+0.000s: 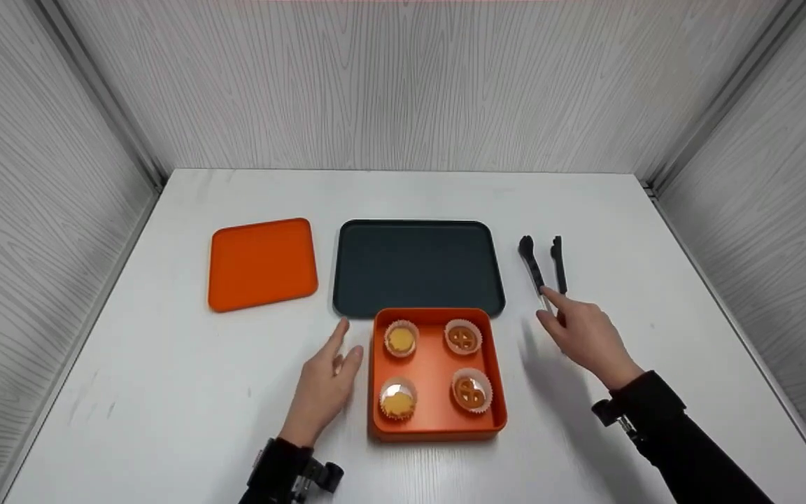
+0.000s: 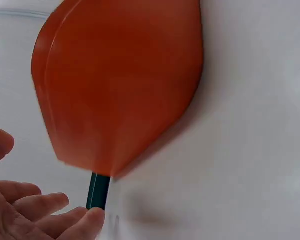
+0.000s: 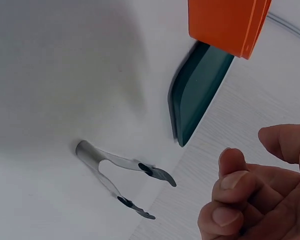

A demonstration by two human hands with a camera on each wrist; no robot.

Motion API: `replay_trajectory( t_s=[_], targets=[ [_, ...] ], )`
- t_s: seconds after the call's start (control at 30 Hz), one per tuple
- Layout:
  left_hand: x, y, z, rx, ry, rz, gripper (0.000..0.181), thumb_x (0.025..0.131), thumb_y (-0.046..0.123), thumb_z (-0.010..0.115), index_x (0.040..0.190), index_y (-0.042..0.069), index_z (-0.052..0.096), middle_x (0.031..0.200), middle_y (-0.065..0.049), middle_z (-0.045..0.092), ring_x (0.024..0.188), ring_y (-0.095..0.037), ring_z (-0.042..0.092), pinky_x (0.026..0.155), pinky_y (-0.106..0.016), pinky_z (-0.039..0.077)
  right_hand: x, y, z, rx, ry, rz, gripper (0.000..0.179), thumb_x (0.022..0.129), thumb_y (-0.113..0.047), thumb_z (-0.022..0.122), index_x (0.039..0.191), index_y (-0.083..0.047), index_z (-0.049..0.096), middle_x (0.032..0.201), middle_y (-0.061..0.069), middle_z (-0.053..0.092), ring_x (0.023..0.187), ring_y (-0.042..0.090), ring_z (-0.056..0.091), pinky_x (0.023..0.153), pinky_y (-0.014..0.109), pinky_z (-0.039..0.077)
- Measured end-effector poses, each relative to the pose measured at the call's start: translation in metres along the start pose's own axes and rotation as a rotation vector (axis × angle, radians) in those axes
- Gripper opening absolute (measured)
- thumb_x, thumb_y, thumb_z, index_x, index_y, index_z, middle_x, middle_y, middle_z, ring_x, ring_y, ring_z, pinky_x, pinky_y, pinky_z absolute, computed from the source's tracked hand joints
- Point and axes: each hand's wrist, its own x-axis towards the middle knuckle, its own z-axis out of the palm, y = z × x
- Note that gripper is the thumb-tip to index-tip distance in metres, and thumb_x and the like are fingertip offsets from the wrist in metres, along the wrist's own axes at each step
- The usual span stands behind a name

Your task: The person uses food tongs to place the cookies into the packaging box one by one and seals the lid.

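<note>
An orange square box (image 1: 433, 413) holds several small treats in paper cups, yellow ones (image 1: 399, 340) on the left and brown ones with a cross pattern (image 1: 471, 393) on the right. Left of the box hovers my left hand (image 1: 322, 392), its fingers extended and empty. My right hand (image 1: 588, 343) is over the metal tongs with black tips (image 1: 533, 264), partly covering them in the head view. In the right wrist view these tongs (image 3: 91, 156) lie spread on the table, apart from the loosely bent fingers.
A dark green tray (image 1: 417, 266) lies just behind the box, whose back edge meets or overlaps its front rim. Farther left is a flat orange lid or tray (image 1: 263, 266). Pale wood-grain panels (image 1: 403, 84) wall the white table (image 1: 165, 406) at the back and sides.
</note>
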Motion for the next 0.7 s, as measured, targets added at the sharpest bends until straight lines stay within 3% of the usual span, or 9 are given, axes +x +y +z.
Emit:
replay_trajectory(
  t_s=[0.1,0.27,0.4,0.57,0.7],
  targets=[
    [0.013,-0.005,-0.022,0.153,0.02,-0.009,0.06,0.107,0.031,0.052,0.16,0.007,0.035,0.163,-0.014,0.036,0.149,-0.035,0.035,0.121,-0.052,0.031,-0.003,-0.005,-0.001,-0.005,-0.001,-0.027,0.045,0.103,-0.019,0.061,0.144,-0.002,0.058,0.057,-0.004,0.043,0.051,0.012,0.039,0.05,0.028,0.032],
    [0.035,-0.014,-0.057,0.385,-0.036,-0.055,0.059,0.106,0.024,0.048,0.159,0.001,0.033,0.166,-0.021,0.025,0.153,-0.046,0.016,0.123,-0.059,0.019,-0.004,-0.014,-0.002,-0.005,-0.032,-0.059,0.044,0.102,-0.02,0.063,0.143,-0.005,0.06,0.058,-0.005,0.043,0.053,0.013,0.04,0.051,0.027,0.033],
    [0.048,-0.026,-0.078,0.545,-0.024,-0.043,0.063,0.105,0.021,0.05,0.158,-0.005,0.029,0.165,-0.028,0.018,0.151,-0.056,0.007,0.121,-0.067,0.014,-0.005,-0.02,-0.002,-0.013,-0.045,-0.1,0.042,0.102,-0.019,0.064,0.142,-0.008,0.062,0.058,-0.006,0.043,0.053,0.011,0.04,0.053,0.027,0.033],
    [0.056,-0.041,-0.094,0.655,0.006,-0.055,0.068,0.105,0.023,0.051,0.159,-0.007,0.023,0.167,-0.029,0.009,0.148,-0.061,-0.003,0.118,-0.074,0.007,-0.008,-0.023,-0.002,-0.032,-0.038,-0.145,0.04,0.101,-0.019,0.065,0.14,-0.008,0.064,0.057,-0.009,0.041,0.053,0.008,0.038,0.053,0.026,0.032],
    [0.058,-0.045,-0.099,0.686,-0.033,-0.103,0.063,0.108,0.024,0.045,0.159,-0.006,0.024,0.167,-0.029,0.011,0.148,-0.062,-0.005,0.116,-0.077,0.005,-0.009,-0.027,-0.002,-0.039,-0.026,-0.166,0.038,0.101,-0.017,0.065,0.138,-0.007,0.066,0.057,-0.009,0.04,0.053,0.007,0.036,0.053,0.026,0.031]
  ],
)
